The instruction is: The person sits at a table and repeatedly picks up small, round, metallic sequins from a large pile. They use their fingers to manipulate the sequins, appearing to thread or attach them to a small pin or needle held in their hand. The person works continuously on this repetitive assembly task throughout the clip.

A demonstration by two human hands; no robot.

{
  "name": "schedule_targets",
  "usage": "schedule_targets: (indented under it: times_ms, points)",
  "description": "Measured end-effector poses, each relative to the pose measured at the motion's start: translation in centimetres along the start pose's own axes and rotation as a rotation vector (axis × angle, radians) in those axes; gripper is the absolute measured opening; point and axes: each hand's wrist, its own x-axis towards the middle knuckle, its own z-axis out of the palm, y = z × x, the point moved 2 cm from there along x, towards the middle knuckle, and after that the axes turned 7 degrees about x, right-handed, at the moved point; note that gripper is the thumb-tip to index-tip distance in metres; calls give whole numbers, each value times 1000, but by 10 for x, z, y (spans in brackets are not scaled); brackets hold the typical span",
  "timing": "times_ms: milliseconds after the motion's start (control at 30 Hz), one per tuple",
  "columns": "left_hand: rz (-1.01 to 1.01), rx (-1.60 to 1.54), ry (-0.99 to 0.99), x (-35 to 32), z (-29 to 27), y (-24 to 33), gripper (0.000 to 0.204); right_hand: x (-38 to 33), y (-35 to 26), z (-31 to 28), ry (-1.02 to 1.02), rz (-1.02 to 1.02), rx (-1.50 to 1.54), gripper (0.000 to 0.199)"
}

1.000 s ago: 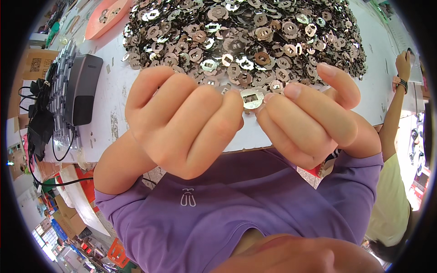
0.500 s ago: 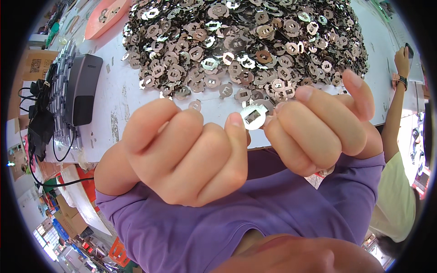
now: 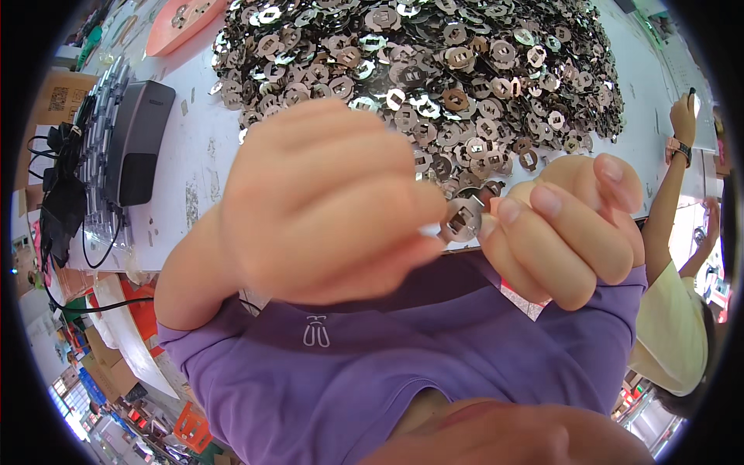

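A small flat silver metal disc (image 3: pixel 463 221) with a rectangular cutout is held between my two hands, near the table's front edge. My left hand (image 3: pixel 329 205) is closed and turned back-up, its thumb and forefinger pinching the disc's left side; it is slightly blurred. A bright sliver of metal shows between those fingers. My right hand (image 3: pixel 566 232) has its fingers curled in, the tips gripping the disc's right edge, with one finger raised. Beyond my hands lies a large heap of similar metal discs (image 3: pixel 418 70), partly hidden by my left hand.
A dark grey box-shaped device (image 3: pixel 143 143) stands at left, beside bundled clear tubes (image 3: pixel 105 147) and black cables (image 3: pixel 66 209). A pink tray (image 3: pixel 180 31) sits at the far left. At right, another person's arm (image 3: pixel 673 186) with a wristband rests by the white table (image 3: pixel 186 167).
My left hand has rolled over so its back faces up, and has moved up and right. The disc and my right hand have shifted slightly right and down, the disc now tilted.
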Motion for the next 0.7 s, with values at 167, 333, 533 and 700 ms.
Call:
schedule_targets:
  times_ms: [167,333,533,700]
  points:
    - [-268,-440,-127,-2,3,-12,11,-2,-3,0,4,5,40,7]
    - [-346,-755,-207,-5,7,-14,9,-2,0,-2,6,-35,65,8]
    - [-679,-916,-279,-2,3,-12,10,-2,5,-3,-1,-100,44,8]
    - [-804,-945,-258,-5,3,-16,11,1,10,-3,-61,-229,-76,9]
